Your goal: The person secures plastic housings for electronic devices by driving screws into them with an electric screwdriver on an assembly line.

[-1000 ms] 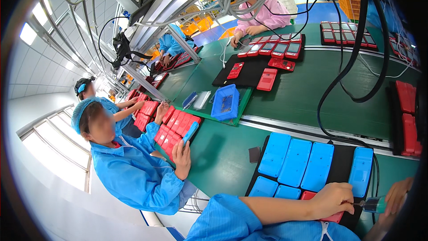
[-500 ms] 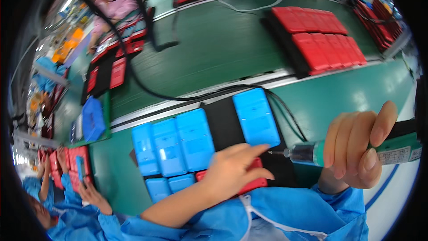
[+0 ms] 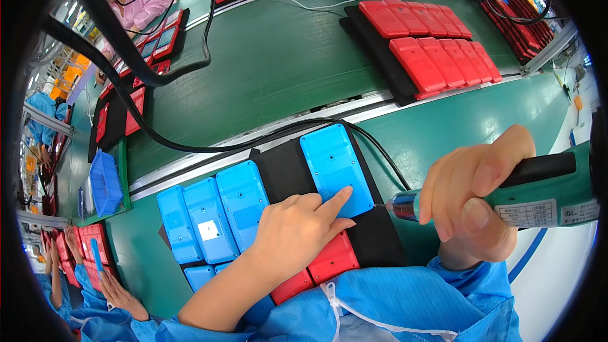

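Note:
A blue plastic case (image 3: pixel 334 161), with small screw holes, lies on a black tray (image 3: pixel 282 174) in front of me. My left hand (image 3: pixel 292 227) rests its stretched index finger on this case's lower part; its thumb stands apart and nothing shows in it. My right hand (image 3: pixel 475 196) grips a green and black electric screwdriver (image 3: pixel 551 183), held nearly level. Its thin bit points left and meets or nearly meets the case's lower right corner. Several more blue cases (image 3: pixel 239 193) lie left on the tray. Red cases (image 3: pixel 334 258) lie nearer me, partly behind my left hand.
A black cable (image 3: pixel 266 142) loops across the bench behind the tray. Farther back, a second black tray holds red cases (image 3: pixel 415 60). A blue bin (image 3: pixel 106 180) stands at left. Co-workers' hands (image 3: pixel 123 294) handle cases at lower left; another person (image 3: pixel 142 0) sits far left.
The view has shifted, so the bench sits farther left. The screwdriver's bit has gone from below the case's edge to its lower right corner. My left index finger has moved up onto the case.

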Tool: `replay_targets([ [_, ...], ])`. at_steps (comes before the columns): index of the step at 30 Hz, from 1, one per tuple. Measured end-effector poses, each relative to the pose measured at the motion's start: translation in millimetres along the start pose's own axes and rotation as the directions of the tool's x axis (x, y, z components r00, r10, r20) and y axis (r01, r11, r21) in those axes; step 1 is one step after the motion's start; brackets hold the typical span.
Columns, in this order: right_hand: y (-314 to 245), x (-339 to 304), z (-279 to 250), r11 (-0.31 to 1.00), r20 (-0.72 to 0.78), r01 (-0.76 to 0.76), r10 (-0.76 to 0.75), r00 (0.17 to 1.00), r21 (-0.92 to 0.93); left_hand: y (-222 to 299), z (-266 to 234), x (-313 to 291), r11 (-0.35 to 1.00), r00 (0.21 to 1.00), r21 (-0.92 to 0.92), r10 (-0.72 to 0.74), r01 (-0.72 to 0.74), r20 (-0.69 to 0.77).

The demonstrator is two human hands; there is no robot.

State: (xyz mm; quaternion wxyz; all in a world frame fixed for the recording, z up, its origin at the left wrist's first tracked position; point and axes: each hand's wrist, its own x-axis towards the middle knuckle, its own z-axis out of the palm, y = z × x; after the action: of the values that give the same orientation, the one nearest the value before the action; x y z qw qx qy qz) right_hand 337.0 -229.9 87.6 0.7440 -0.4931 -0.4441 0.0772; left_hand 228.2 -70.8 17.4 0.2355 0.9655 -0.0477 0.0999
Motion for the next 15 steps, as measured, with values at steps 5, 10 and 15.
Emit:
replay_targets([
  [5, 2.3, 0.3, 3.0, 0.999, 0.008, -0.034, 0.034, 0.999, 0.004, 0.0, 0.4, -0.5, 1.0, 1.0, 0.006, 0.012, -0.012, -0.012],
  [10, 7.9, -1.5, 5.9, 0.999, 0.007, -0.035, 0.035, 0.999, -0.002, -2.1, 1.9, -1.6, 1.0, 0.999, 0.019, 0.022, -0.022, -0.034],
  [15, 2.4, -3.2, 5.7, 0.993, 0.025, -0.104, 0.106, 0.994, -0.061, -1.1, 2.0, -0.7, 0.999, 0.997, 0.027, 0.032, -0.03, -0.063],
])
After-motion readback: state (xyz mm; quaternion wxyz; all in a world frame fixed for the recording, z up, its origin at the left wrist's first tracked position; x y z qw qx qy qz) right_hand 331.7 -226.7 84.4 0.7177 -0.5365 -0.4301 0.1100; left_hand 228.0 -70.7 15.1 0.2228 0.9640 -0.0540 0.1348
